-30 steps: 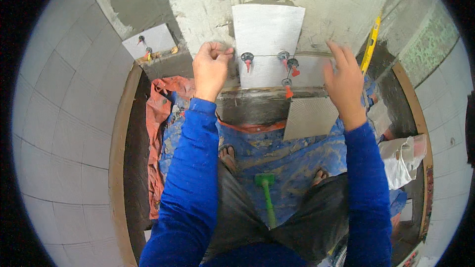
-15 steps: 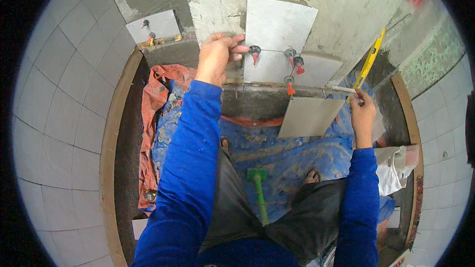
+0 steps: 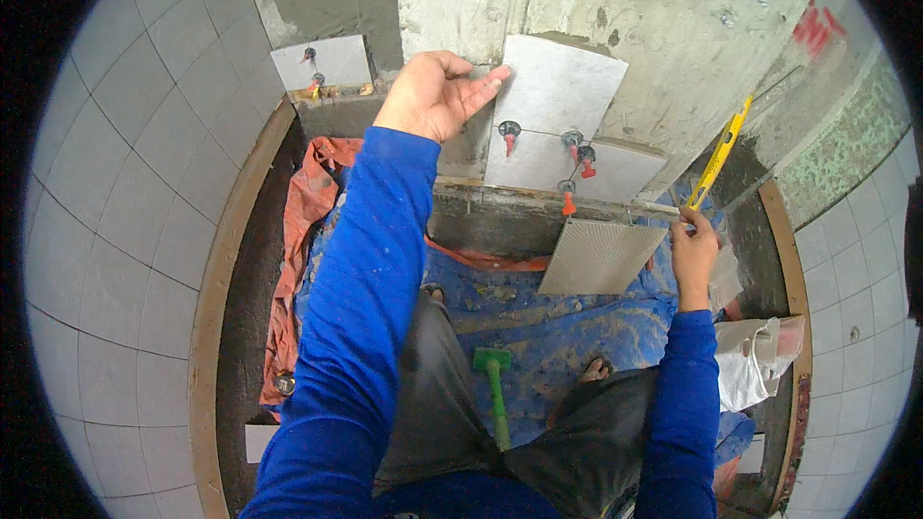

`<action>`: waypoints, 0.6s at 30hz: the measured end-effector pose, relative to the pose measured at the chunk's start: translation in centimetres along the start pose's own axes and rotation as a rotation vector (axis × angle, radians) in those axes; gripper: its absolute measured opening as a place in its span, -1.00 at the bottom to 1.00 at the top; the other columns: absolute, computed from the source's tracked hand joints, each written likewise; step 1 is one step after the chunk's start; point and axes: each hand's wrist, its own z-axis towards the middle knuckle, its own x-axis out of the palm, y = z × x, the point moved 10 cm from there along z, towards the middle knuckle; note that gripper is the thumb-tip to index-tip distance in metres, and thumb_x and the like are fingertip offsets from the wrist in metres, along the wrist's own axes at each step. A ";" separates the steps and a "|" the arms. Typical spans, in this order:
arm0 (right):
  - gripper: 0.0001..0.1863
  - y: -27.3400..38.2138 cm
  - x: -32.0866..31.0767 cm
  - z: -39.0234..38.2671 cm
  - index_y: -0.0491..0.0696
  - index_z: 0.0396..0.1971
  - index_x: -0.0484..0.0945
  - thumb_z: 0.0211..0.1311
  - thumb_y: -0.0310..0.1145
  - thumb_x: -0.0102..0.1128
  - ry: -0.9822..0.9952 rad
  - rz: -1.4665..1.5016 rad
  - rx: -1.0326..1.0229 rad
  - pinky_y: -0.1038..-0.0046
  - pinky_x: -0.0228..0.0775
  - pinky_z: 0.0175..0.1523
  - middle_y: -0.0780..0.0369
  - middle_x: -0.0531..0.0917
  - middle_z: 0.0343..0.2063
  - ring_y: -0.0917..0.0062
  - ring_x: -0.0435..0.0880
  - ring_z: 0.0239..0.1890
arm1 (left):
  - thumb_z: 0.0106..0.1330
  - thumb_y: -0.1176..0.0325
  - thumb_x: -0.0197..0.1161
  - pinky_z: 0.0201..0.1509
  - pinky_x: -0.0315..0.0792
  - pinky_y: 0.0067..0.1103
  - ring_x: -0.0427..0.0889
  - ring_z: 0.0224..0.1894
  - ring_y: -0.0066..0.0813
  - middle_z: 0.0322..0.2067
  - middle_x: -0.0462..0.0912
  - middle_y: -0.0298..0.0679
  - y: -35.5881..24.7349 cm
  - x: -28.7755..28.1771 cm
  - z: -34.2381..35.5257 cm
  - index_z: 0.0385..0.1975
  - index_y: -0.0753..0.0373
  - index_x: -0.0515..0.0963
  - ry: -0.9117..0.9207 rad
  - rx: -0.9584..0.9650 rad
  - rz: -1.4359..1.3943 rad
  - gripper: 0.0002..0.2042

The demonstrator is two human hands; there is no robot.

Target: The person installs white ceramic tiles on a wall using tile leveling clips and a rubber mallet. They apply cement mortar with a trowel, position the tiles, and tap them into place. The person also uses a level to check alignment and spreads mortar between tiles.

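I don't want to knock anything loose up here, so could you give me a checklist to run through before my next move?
1. Left hand clear of the upper tile: cannot tell; fingertips are at its left edge, contact unclear.
2. Red-and-black clips present at the tile joints: ok; tightness cannot be judged.
3. Right hand free: cannot tell; its fingertips are beside the lower end of the yellow level.
4. Textured tile clear of both hands: ok.
5. Green tool out of the hands: ok; it lies over the blue sheet.
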 end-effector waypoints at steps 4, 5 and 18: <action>-0.68 0.9 0.0 0.0 -0.16 -0.06 0.73 0.21 -0.36 0.34 -0.023 0.031 -0.035 0.29 0.57 -0.02 0.04 0.75 -0.11 0.25 0.76 -0.20 | 0.42 0.54 -0.13 0.01 0.76 -0.32 0.70 -0.04 0.03 0.08 0.54 0.38 -0.5 0.3 0.1 0.18 0.75 0.13 -0.021 -0.002 -0.060 -0.58; -0.68 1.3 0.0 -0.1 -0.16 -0.06 0.73 0.21 -0.36 0.34 -0.024 0.059 -0.054 0.29 0.57 -0.03 0.04 0.76 -0.11 0.24 0.75 -0.21 | 0.43 0.54 -0.14 0.01 0.76 -0.33 0.70 -0.06 0.01 0.08 0.54 0.38 -0.6 0.2 0.1 0.19 0.77 0.12 -0.041 0.002 -0.078 -0.57; -0.64 0.4 -0.3 0.3 -0.14 -0.04 0.73 0.19 -0.30 0.38 -0.011 0.060 0.057 0.26 0.57 0.00 0.03 0.77 -0.13 0.21 0.77 -0.19 | 0.39 0.63 -0.09 -0.11 0.78 -0.42 0.73 -0.18 -0.13 0.03 0.53 0.41 -2.4 1.2 0.4 0.16 0.68 0.20 0.026 -0.007 -0.184 -0.63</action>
